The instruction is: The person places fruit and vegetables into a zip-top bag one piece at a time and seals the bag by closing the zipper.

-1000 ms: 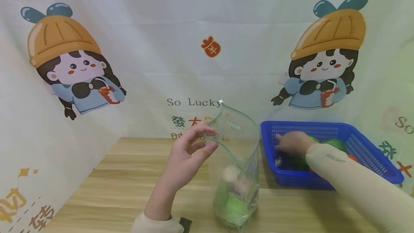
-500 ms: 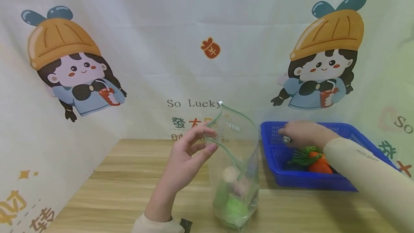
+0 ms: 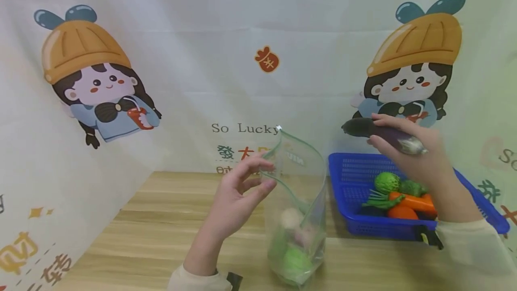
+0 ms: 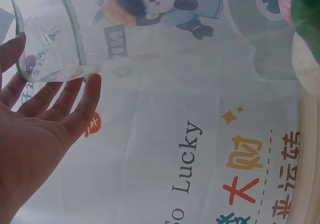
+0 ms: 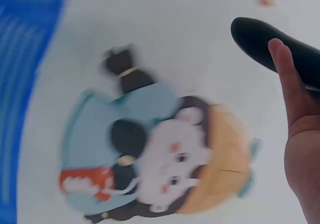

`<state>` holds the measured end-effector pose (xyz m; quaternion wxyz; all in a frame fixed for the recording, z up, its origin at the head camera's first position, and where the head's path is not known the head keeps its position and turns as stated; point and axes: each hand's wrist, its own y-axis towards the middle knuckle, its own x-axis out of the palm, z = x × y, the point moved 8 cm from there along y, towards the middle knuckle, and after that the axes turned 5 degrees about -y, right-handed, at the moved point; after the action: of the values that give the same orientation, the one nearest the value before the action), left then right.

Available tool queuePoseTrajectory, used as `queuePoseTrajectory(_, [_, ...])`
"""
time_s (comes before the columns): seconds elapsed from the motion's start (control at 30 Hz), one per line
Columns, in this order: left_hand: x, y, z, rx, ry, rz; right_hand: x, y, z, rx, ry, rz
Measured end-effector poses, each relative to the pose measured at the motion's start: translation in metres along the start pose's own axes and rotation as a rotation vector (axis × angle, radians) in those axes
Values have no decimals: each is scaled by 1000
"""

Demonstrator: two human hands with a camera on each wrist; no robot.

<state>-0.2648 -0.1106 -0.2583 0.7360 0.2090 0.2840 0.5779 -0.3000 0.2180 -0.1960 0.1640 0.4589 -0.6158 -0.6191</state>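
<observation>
The left hand (image 3: pixel 232 203) pinches, near its top, a clear zip bag (image 3: pixel 308 183) standing on the wooden desk (image 3: pixel 161 232) with vegetables (image 3: pixel 296 259) inside; rightward, above a blue plastic basket (image 3: pixel 342 196) holding a carrot (image 3: pixel 409 201), the right hand (image 3: pixel 424 163) grips a dark purple eggplant (image 3: pixel 359 127).

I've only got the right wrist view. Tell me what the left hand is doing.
Observer: The left hand holds a clear bag by its open rim.
Operator: List its contents.
Observer: Through the plastic I see a pale green item low down, with a whitish one and a pinkish one above it.
Operator: Now explain the blue blur along my left edge.
Observer: That is a blue basket, with an orange carrot among the vegetables inside.
</observation>
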Motion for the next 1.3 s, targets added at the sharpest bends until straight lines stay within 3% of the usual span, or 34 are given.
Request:
queuePoseTrajectory(0.17, [-2,0,-1,-11,7,5,-19,-10,-50,2,334,198])
queuePoseTrajectory(0.33, [2,-1,-2,-18,-14,10,-23,-16,-96,-82,471,360])
queuePoseTrajectory(0.47, [5,-3,-3,-2,-22,18,-9,-15,-116,-126,512,283])
queuePoseTrajectory(0.6, [7,-4,-1,8,-14,16,13,-19,-128,-135,596,139])
queuePoseTrajectory(0.7, [9,-2,2,20,-5,5,28,-24,-132,-102,502,63])
queuePoseTrajectory(0.87, [13,-2,3,-3,0,-12,50,-31,-123,57,131,-102])
queuePoseTrajectory(0.9, [13,-3,3,-6,1,-17,54,-33,-121,94,99,-146])
queuePoseTrajectory(1.0, [14,-3,3,-1,10,-24,64,-34,-116,149,62,-241])
queuePoseTrajectory(1.13, [12,-1,6,37,15,-16,73,-32,-116,123,49,-320])
queuePoseTrajectory(1.3, [11,-1,7,46,6,-9,72,-31,-115,89,30,-302])
